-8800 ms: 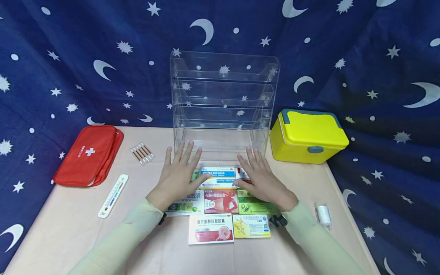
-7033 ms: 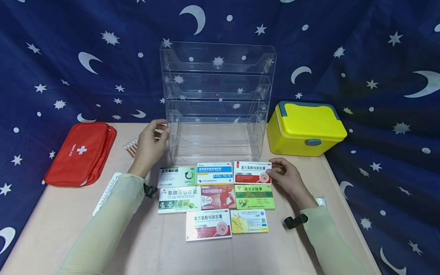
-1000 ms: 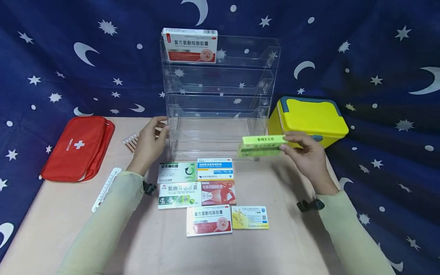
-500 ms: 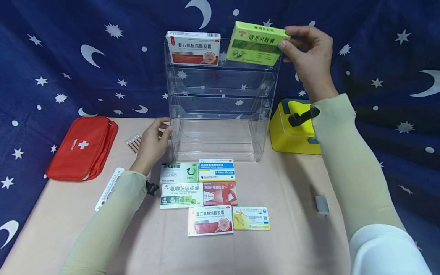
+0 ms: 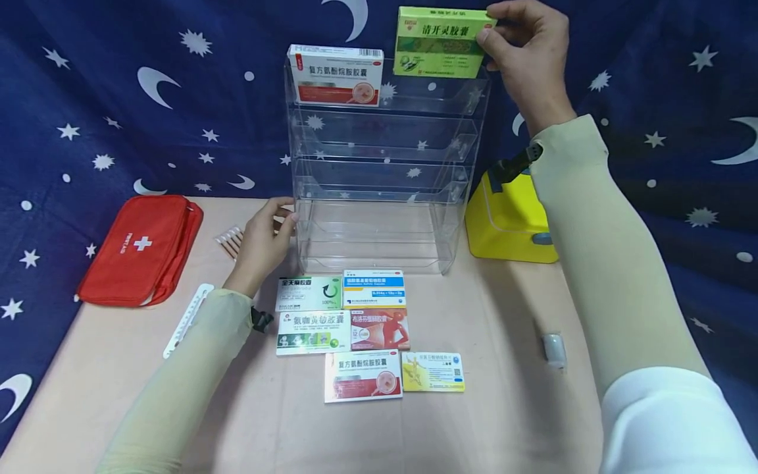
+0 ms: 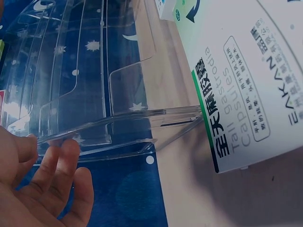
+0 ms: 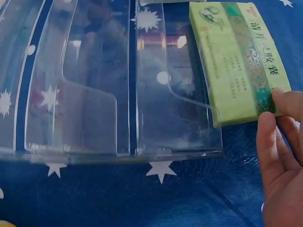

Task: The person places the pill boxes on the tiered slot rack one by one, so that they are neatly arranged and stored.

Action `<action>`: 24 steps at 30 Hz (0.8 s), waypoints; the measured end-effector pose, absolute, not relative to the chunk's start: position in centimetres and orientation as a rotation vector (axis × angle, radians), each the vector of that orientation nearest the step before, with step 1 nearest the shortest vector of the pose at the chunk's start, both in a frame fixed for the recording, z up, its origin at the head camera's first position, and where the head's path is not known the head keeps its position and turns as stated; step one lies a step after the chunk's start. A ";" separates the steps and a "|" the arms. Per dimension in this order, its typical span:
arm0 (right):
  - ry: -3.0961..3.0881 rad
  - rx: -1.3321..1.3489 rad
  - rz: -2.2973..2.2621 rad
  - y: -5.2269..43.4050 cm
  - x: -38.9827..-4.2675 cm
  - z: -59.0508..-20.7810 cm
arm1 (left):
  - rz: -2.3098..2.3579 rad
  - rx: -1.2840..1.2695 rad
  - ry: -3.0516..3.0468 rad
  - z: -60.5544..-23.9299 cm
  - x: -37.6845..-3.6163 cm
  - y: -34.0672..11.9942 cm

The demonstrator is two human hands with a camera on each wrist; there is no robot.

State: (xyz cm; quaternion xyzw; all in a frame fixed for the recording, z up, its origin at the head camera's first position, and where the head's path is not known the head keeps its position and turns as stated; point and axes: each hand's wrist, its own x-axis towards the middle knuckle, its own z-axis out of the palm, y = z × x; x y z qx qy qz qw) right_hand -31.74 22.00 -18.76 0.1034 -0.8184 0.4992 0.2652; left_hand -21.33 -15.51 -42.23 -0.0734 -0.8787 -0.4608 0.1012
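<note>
Green box (image 5: 439,41) pinched by right hand (image 5: 524,49) above rack's (image 5: 385,171) open top-right edge.

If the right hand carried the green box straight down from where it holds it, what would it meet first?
Probably the top tier of the clear acrylic rack: the right hand holds the green box just above its right half, beside the red-and-white box. Depth is unclear.

We count eight medicine boxes (image 5: 363,375), one clear rack (image 5: 385,171), one red pouch (image 5: 139,250), one yellow case (image 5: 503,224), one thermometer (image 5: 188,320).
</note>
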 end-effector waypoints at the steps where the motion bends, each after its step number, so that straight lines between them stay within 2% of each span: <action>1: -2.223 0.280 1.330 22.2 -32.1 -18.9 | -1.362 -0.213 -2.598 -42.2 -21.3 -15.5; 8: -2.351 0.249 1.216 23.1 -33.7 -19.9 | -1.362 -0.192 -2.604 -42.1 -21.3 -15.4; 24: -2.419 0.152 1.175 24.0 -33.6 -22.1 | -1.362 -0.188 -2.614 -42.3 -21.3 -15.3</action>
